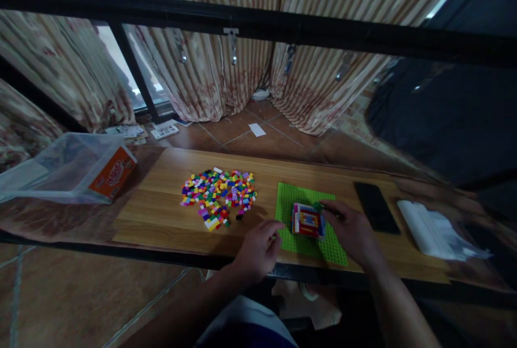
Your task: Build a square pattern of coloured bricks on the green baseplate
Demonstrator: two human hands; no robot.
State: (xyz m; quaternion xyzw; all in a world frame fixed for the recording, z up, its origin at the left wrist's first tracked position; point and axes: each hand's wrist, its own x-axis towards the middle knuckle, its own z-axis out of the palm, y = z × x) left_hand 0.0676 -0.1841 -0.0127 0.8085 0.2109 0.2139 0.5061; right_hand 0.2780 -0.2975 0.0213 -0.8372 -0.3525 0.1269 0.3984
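A green studded baseplate [305,197] lies on the wooden table [161,213] near its front edge. On the plate stands a small multicoloured brick block [307,220]. My right hand [350,232] is at the block's right side, its fingers pinching a small green brick [318,206] at the block's top corner. My left hand [258,248] rests just left of the plate with its fingers curled; whether it holds anything is hidden. A heap of several loose coloured bricks [218,192] lies to the left of the plate.
A black phone [376,207] lies right of the plate, and a white folded bag [434,232] beyond it. A clear plastic bag with an orange box [113,172] sits at the table's left. Curtains and a black rail are behind.
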